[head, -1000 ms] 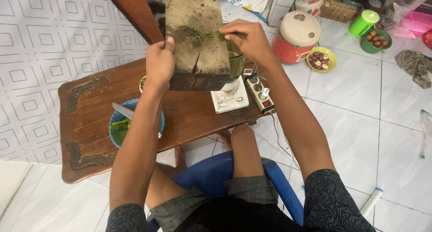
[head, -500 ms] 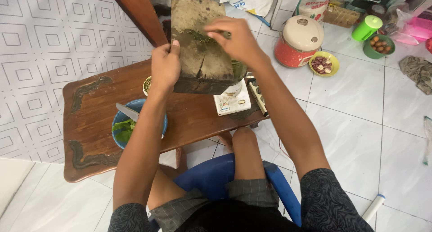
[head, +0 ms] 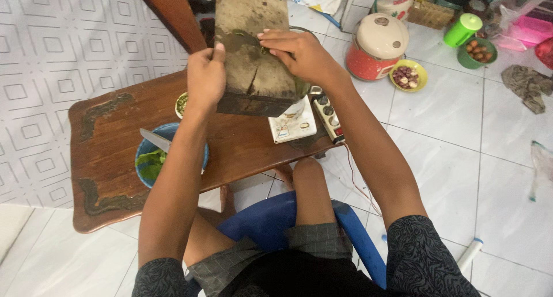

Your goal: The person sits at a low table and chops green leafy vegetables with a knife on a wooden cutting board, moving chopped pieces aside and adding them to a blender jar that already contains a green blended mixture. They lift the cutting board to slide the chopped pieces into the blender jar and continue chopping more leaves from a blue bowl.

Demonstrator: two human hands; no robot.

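**Two hands on a tilted chopping board**

The person sits on a blue chair (head: 271, 216) at a low brown wooden worktop (head: 109, 153). Both hands hold up a thick, worn wooden chopping board (head: 253, 49). The board is tipped up on its edge, with its top face turned to the person and its far end higher than its near end. It is over the back part of the worktop.

The left hand (head: 205, 81) is closed around the left edge of the board, thumb on the front, and grips it. The right hand (head: 296, 55) lies on the top face of the board. Its fingers are stretched out flat and press on some small green leaf bits (head: 245, 35) on the wood.

A blue bowl (head: 145, 150) stands on the worktop just beside the left arm. It has green leaves (head: 151, 163) in it, and a knife (head: 154, 139) rests across its rim. A small dish (head: 181, 103) with green stuff sits just below the left hand. A white square thing (head: 291, 127) and a power strip (head: 328, 115) lie near the right edge of the worktop, under the board.

On the white floor tiles, well apart from the worktop, stand a red and white pot (head: 377, 46), a yellow bowl (head: 408, 78), a green bowl (head: 477, 50) and a green cup (head: 462, 29).
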